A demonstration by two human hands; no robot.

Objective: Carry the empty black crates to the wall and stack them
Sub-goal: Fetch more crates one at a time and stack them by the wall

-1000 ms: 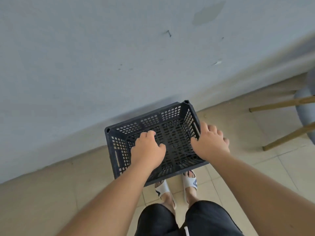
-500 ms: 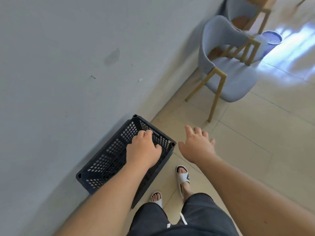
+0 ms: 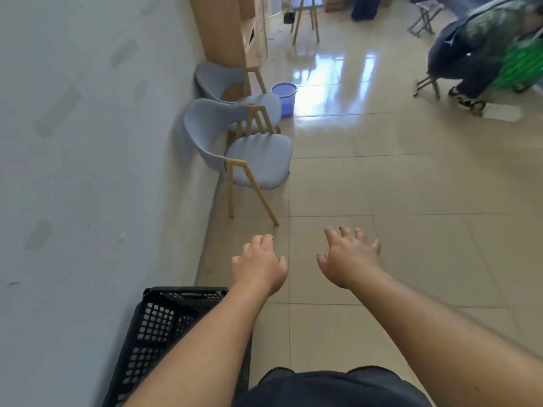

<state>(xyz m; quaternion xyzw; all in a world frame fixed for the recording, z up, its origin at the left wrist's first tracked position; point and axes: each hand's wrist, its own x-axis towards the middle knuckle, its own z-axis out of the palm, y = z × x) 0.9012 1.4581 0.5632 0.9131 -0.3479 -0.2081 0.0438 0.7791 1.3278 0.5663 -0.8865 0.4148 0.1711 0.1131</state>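
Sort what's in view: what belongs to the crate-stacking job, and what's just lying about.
Job:
black crate, on the floor against the wall
left hand and right hand, both empty

Lying about:
two grey chairs, near and far
blue bucket
wooden cabinet
seated person

I have one view only, from my head: it looks forward and down along the wall (image 3: 73, 171) on my left, across the tiled floor (image 3: 411, 201), near my outstretched arms.
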